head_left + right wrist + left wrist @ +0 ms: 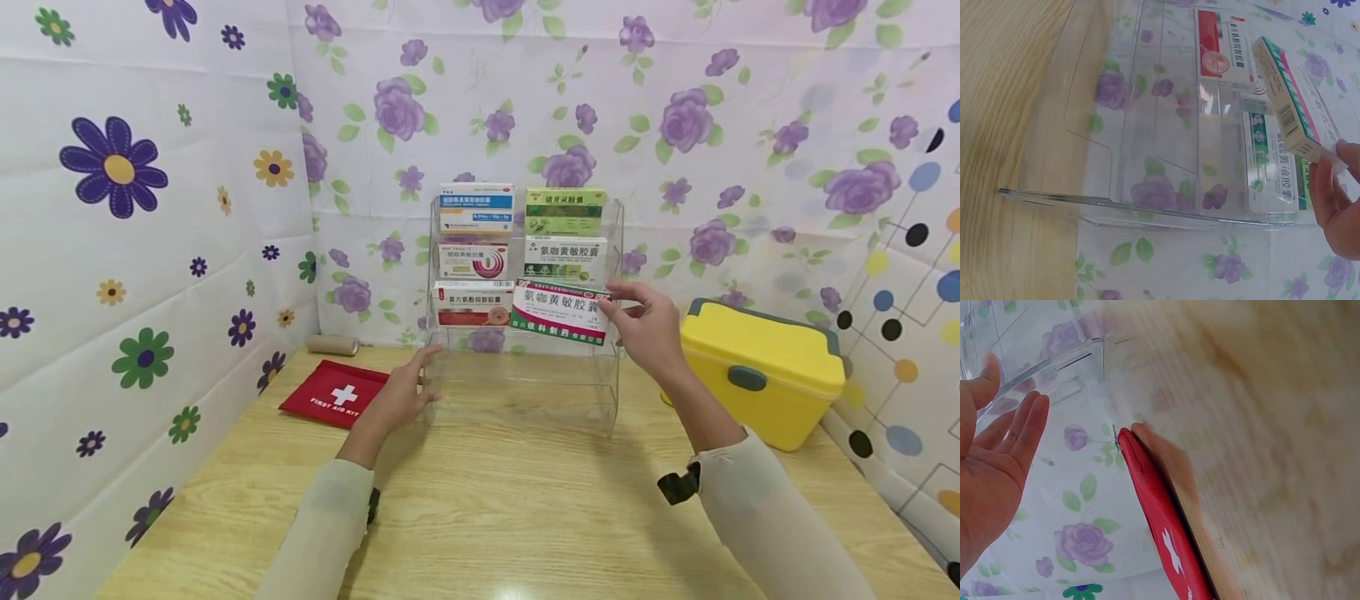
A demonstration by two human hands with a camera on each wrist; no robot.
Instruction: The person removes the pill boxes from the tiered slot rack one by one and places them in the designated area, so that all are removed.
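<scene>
My right hand [648, 329] pinches a white, green and magenta medicine box [558, 312] by its right end, in front of the clear acrylic display rack [517, 400]. In the right wrist view the box [1294, 103] is tilted, its barcode side showing. Beside the rack's lower left side is my left hand [401, 392], fingers extended; the left wrist view shows its thumb and fingers [1029, 431] apart, near the rack's clear edge. Whether they touch it, I cannot tell. Several medicine boxes stand in the upper tiers, among them a red-and-white one [472, 304] and a green one [564, 211].
A red first aid pouch [330, 392] lies left of the rack, partly behind my left hand. Behind it is a brown cardboard tube [332, 345]. A yellow cooler-like box [757, 367] stands at the right on the wooden table [510, 517]. Flowered cloth hangs behind.
</scene>
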